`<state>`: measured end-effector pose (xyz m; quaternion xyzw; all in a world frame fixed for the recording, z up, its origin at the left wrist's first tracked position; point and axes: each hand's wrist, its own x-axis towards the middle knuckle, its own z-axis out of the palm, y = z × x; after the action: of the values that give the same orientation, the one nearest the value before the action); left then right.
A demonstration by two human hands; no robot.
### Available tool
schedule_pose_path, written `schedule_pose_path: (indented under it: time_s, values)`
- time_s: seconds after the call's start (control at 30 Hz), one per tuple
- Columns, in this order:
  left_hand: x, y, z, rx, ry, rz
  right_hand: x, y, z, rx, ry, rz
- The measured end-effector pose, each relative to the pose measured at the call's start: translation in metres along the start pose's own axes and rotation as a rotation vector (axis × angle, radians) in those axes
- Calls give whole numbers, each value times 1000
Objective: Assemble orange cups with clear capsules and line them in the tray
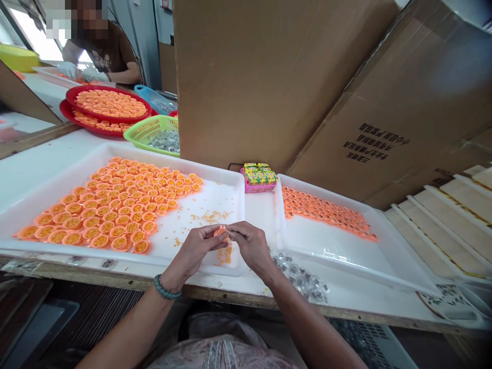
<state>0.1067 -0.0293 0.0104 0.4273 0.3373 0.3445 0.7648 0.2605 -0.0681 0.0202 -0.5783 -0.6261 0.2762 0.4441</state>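
Note:
My left hand (196, 248) and my right hand (251, 245) meet over the near right corner of a white tray (215, 177). Together they pinch one small orange cup (221, 232) between their fingertips. The left wrist wears a green bead bracelet (166, 289). Rows of orange cups (111, 205) filled with yellow grains cover the left part of that tray. Loose yellow grains (209, 218) lie scattered on its bare right part. A second white tray (326, 246) to the right holds rows of closed orange cups (325, 211) along its far side.
Clear lids (303, 279) lie heaped on the table edge beside my right hand. A pink box of small packets (258, 177) stands between the trays. Big cardboard boxes (307, 82) wall the back. Red trays (107, 105), a green basket (154, 132) and another person (103, 54) are far left.

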Motion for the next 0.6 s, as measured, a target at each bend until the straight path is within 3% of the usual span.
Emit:
schedule_pose_path:
  time_s: [0.13, 0.3, 0.6]
  values:
    - [0, -2, 0, 24, 70, 3, -12, -7, 1, -140, 28, -68]
    - [-1, 0, 1, 73, 49, 5, -17, 0, 14, -355, 74, -136]
    - [-1, -1, 0, 101, 29, 18, -9, -1, -1, -437, -133, -273]
